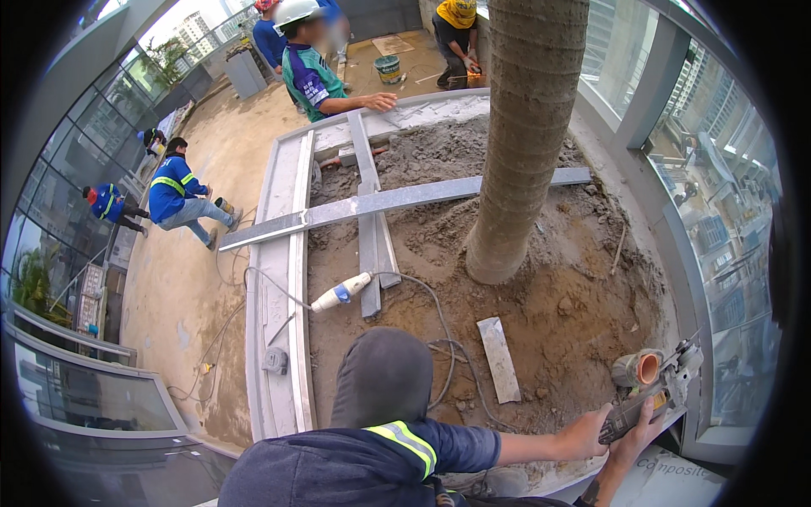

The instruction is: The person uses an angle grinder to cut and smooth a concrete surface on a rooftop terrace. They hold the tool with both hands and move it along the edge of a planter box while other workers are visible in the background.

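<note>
Left hand [583,435] and right hand [635,435] both have a firm hold of a dark angle grinder [627,416], the left at its rear, the right wrapped round the body, and that two-handed grip presumably keeps the tool steady. Its metal head points up and away from the fingers, which probably keeps them clear of the disc; whether it spins, nobody can tell from here!

Just beyond the hands, a pipe stub [647,369] with an orange inside crowds the grinder's head, and to their right a glass panel [735,380] hems things in. Below them, a white sheet [655,494].

Out to the left of the hands now: a pale strip [499,360] lies flat on the soil [583,321], and past it a loose cable [438,300] loops about, a possible snag, near a white-and-blue connector [342,291]. Farther ahead, the thick trunk [524,152] blocks the view, a long metal bar [405,198] passing behind it, across shorter bars [369,245], perhaps as a straightedge. Farthest off, a co-worker in a white helmet [317,80] rests a hand on the planter's rim.
</note>
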Tool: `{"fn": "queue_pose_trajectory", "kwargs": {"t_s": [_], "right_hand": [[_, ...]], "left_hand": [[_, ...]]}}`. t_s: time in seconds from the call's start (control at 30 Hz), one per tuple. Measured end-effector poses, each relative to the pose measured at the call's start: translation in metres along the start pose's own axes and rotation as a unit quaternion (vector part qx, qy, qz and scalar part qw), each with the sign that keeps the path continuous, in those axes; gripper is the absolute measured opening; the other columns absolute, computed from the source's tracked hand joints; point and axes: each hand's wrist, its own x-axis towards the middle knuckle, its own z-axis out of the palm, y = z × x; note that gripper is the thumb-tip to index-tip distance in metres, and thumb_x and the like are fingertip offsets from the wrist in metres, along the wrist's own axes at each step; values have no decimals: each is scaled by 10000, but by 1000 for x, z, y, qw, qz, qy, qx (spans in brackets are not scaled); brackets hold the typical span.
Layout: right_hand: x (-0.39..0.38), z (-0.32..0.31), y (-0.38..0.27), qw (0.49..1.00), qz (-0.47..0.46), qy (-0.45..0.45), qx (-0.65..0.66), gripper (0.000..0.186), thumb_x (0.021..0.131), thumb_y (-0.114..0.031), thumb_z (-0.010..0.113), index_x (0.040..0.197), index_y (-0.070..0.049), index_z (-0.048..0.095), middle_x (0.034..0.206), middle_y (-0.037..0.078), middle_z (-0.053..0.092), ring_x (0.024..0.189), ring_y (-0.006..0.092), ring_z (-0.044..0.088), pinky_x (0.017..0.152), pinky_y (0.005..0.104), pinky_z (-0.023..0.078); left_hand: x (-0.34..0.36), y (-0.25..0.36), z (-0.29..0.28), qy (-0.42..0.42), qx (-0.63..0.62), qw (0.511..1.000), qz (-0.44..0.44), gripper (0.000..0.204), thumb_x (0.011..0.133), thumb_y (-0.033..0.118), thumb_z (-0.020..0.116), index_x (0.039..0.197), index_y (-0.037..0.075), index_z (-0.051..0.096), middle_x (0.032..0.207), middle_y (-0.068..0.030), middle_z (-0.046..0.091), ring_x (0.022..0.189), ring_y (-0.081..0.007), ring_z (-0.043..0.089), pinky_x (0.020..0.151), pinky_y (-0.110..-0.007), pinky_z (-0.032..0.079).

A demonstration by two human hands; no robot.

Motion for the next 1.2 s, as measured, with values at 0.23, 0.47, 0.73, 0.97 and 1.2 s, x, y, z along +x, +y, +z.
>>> {"fn": "queue_pose_trajectory", "kwargs": {"t_s": [0.23, 0.47, 0.73, 0.97, 1.2], "right_hand": [[1, 2, 2, 1000, 14, 19, 3, 466, 1048, -278, 641, 1372, 36, 524, 1124, 123, 651, 969, 190, 654, 840, 349, 541], [2, 9, 0, 1000, 6, 24, -7, 455, 1044, -272, 645, 1361, 34, 532, 1122, 123, 663, 951, 186, 660, 832, 340, 538], [3, 16, 2, 999, 15, 31, -23, 454, 1048, -287, 643, 1351, 36, 542, 1126, 134, 662, 956, 188, 664, 820, 342, 544], [10, 7, 12, 999, 13, 24, -23, 491, 1049, -325, 644, 1361, 40, 538, 1131, 136, 649, 956, 194, 660, 824, 339, 541], [15, 5, 21, 999, 24, 23, -23, 517, 1042, -370, 646, 1347, 36, 546, 1143, 135, 633, 978, 198, 641, 847, 345, 529]], "left_hand": [[0, 2, -2, 5, -1, 1000, 1, 636, 747, 105, 805, 1245, -62, 447, 985, -354, 681, 1014, -530, 670, 828, -523, 551], [2, 3, -6, 7, 4, 1000, 8, 601, 764, 116, 817, 1220, -63, 469, 996, -343, 684, 1011, -518, 677, 840, -521, 547], [4, 2, -12, 0, 12, 1000, -16, 668, 747, 124, 833, 1263, -69, 455, 1034, -334, 694, 1028, -507, 686, 860, -514, 557], [5, 4, -13, -2, 29, 999, -39, 670, 759, 137, 829, 1279, -59, 453, 1023, -331, 694, 1020, -505, 687, 846, -518, 553], [9, -7, -12, 10, 0, 1000, -14, 631, 775, 157, 826, 1263, -41, 478, 1002, -328, 691, 1008, -509, 682, 822, -518, 548]]}}
